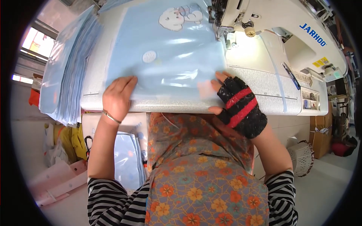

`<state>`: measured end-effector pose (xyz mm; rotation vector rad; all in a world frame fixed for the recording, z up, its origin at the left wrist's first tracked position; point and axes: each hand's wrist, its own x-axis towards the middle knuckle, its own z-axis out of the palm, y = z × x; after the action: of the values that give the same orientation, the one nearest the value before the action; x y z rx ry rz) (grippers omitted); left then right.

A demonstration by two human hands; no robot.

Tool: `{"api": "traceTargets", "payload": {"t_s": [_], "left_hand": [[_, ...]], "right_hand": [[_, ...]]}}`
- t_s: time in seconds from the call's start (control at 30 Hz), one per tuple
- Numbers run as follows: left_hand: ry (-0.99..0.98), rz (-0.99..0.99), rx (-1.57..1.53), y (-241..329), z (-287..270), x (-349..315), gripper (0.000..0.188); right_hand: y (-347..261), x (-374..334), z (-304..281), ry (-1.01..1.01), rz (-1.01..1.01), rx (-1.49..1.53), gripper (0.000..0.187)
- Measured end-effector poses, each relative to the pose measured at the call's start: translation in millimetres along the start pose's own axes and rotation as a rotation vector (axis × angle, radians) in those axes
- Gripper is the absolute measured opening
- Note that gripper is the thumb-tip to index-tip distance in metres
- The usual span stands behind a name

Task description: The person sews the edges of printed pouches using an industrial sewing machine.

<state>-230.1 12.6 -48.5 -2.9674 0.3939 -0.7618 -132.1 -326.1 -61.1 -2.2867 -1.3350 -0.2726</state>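
The light blue plastic sheet [166, 56], printed with a white cartoon animal, lies flat on the white sewing surface [264, 94], its far right corner just beside the needle area of the sewing machine [271, 22]. The glossy sheet looks slippery, so I judge it could slide or wrinkle if the two hands press unevenly, and then its edge would come crooked to the needle. The near edge hangs close to the border of the surface, so the sheet could also slip down toward the lap. The fingers near the machine head would be in danger if they go too far.

The left hand [117, 98] rests palm down on the near left corner, fingers spread and flat, grasping nothing. The right hand [236, 104], in a black and red fingerless glove, presses the near right edge; the thumb seems to be under the border, so it may pinch the sheet lightly. Both forearms come up from the near side. A stack of similar blue sheets [69, 64] stands at the left.
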Motion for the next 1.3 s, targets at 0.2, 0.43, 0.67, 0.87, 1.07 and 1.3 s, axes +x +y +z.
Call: {"api": "traceTargets", "payload": {"t_s": [0.2, 0.43, 0.67, 0.87, 1.07, 1.3], "left_hand": [[-0.011, 0.068, -0.004, -33.6, 15.6, 28.1, 0.039], [-0.020, 0.093, 0.051, -44.8, 31.4, 46.0, 0.034], [-0.088, 0.101, 0.145, -26.5, 26.3, 43.0, 0.034], [-0.192, 0.118, 0.216, 2.5, 14.4, 42.2, 0.030], [-0.332, 0.135, 0.217, 60.7, -11.8, 31.8, 0.019], [-0.444, 0.163, -0.004, 106.9, -28.7, 33.4, 0.018]], "right_hand": [[11.5, 22.6, 7.3, -0.037, 0.032, -0.109, 0.063], [32.1, 45.1, 15.0, -0.040, 0.081, -0.127, 0.064], [48.1, 51.6, 24.1, -0.015, 0.077, -0.149, 0.069], [48.7, 55.4, 20.8, -0.040, 0.034, -0.163, 0.070], [54.9, 54.2, 24.8, 0.009, 0.054, -0.080, 0.070], [53.4, 51.8, 25.9, 0.027, 0.032, -0.122, 0.059]]}}
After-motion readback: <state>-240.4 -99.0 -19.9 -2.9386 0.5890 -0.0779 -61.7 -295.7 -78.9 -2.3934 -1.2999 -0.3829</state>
